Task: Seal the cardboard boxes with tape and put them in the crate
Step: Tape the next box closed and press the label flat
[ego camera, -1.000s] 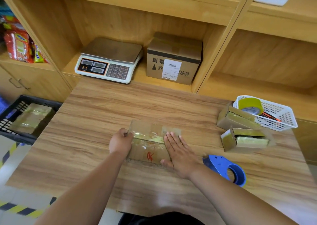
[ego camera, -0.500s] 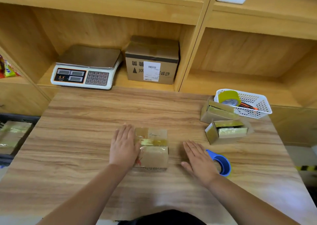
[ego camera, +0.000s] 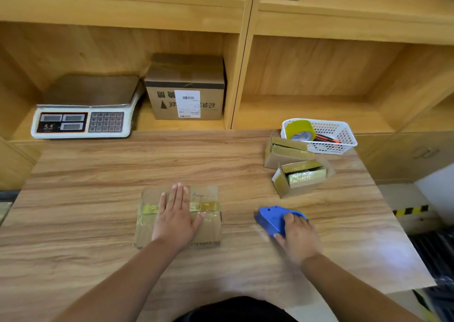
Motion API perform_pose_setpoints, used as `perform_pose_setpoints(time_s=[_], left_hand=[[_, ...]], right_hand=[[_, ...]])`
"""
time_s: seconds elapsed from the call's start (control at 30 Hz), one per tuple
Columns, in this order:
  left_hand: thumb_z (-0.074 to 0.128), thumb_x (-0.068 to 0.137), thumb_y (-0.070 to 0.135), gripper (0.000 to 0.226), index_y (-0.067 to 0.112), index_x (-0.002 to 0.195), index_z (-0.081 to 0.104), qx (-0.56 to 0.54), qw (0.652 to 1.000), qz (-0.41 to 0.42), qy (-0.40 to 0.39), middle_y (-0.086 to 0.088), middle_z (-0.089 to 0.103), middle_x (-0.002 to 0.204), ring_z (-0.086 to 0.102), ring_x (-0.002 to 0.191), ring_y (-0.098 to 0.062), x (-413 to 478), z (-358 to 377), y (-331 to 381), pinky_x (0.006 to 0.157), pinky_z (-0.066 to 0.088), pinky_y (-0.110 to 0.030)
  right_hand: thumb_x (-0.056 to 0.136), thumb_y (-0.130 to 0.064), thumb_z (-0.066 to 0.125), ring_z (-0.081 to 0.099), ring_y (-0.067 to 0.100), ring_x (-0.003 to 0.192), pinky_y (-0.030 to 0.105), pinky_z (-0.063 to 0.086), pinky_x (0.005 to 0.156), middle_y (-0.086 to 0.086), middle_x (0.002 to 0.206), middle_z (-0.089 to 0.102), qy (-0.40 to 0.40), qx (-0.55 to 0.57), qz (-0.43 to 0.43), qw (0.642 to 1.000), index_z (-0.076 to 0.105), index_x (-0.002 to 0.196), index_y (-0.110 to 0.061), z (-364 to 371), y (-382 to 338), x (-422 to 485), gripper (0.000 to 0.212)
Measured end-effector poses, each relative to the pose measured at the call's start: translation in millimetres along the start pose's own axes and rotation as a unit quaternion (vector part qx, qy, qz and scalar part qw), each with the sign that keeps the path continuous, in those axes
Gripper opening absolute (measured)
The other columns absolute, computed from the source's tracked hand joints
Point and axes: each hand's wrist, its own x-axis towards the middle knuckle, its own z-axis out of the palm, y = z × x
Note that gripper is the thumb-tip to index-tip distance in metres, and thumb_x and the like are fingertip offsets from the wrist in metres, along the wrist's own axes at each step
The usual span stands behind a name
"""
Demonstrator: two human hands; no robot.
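A small cardboard box [ego camera: 211, 226] with a strip of yellowish tape across its top lies on the wooden table [ego camera: 98, 199] in front of me. My left hand [ego camera: 175, 216] rests flat on top of it, fingers straight. To the right, my right hand [ego camera: 297, 235] grips the blue tape dispenser [ego camera: 269, 219], which sits on the table. Two more small cardboard boxes sit at the table's far right: one closed [ego camera: 282, 154], one [ego camera: 298, 178] with an open end facing me. The crate is almost out of view at the left edge.
A white basket [ego camera: 344, 135] holding a roll of yellow tape [ego camera: 299, 129] stands behind the two boxes. On the shelf behind the table are a weighing scale [ego camera: 83, 110] and a larger labelled carton [ego camera: 186, 91]. The table's right edge drops to the floor.
My right hand moved right from the table surface onto the blue tape dispenser and took hold of it. My left hand slid from the box's left side onto its top.
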Motion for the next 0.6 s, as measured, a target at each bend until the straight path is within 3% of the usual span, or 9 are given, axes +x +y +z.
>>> perform_pose_setpoints(time_s=[0.17,0.27,0.37,0.47,0.53,0.6], left_hand=[[-0.007,0.082,0.067,0.083,0.009,0.138,-0.025,-0.001,1.0,0.008,-0.001,-0.004,-0.032,0.146,-0.032,0.135,-0.014,0,-1,-3,0.113,-0.02,-0.037],[-0.006,0.082,0.068,0.083,0.01,0.138,-0.025,-0.001,1.0,0.009,-0.008,-0.005,-0.032,0.146,-0.033,0.134,-0.015,0,-2,-3,0.112,-0.021,-0.037],[-0.001,0.083,0.07,0.087,0.01,0.143,-0.02,-0.017,1.0,0.009,-0.006,-0.003,-0.026,0.151,-0.029,0.136,-0.013,0,-5,-4,0.113,-0.021,-0.035],[0.019,0.088,0.07,0.09,0.01,0.15,-0.007,-0.056,0.998,-0.004,-0.006,-0.005,-0.013,0.159,-0.018,0.144,-0.015,0,-11,-4,0.114,-0.018,-0.034],[0.035,0.087,0.066,0.092,0.01,0.151,0.0,-0.099,0.995,-0.019,-0.003,-0.005,-0.006,0.16,-0.013,0.146,-0.016,1,-20,0,0.116,-0.013,-0.035],[0.048,0.083,0.061,0.095,0.012,0.152,0.003,-0.15,0.988,-0.023,0.01,-0.002,-0.003,0.16,-0.011,0.146,-0.016,2,-29,6,0.118,-0.006,-0.036]], right_hand=[[0.086,-0.05,0.052,0.057,0.017,0.105,0.028,0.033,0.089,-0.005,0.108,0.063,-0.039,0.026,0.097,0.994,0.046,0.11,-0.02,-4,-10,5,0.038],[0.089,-0.04,0.051,0.062,0.016,0.094,0.025,0.036,0.075,-0.006,0.097,0.065,-0.085,0.043,0.114,0.989,0.052,0.096,-0.022,-7,-13,5,0.02],[0.089,-0.037,0.052,0.062,0.018,0.091,0.025,0.037,0.068,-0.005,0.092,0.064,-0.091,0.064,0.095,0.989,0.048,0.088,-0.022,-11,-13,5,0.016],[0.09,-0.042,0.051,0.059,0.02,0.097,0.027,0.037,0.07,-0.003,0.1,0.066,-0.062,0.064,0.058,0.994,0.05,0.104,-0.022,-15,-16,6,0.024],[0.09,-0.048,0.05,0.054,0.022,0.105,0.028,0.039,0.079,-0.002,0.102,0.066,-0.029,0.069,0.036,0.997,0.046,0.125,-0.025,-17,-20,7,0.042],[0.09,-0.051,0.05,0.05,0.02,0.114,0.024,0.036,0.091,-0.002,0.1,0.066,0.015,0.095,0.01,0.995,0.044,0.133,-0.027,-20,-25,6,0.049]])
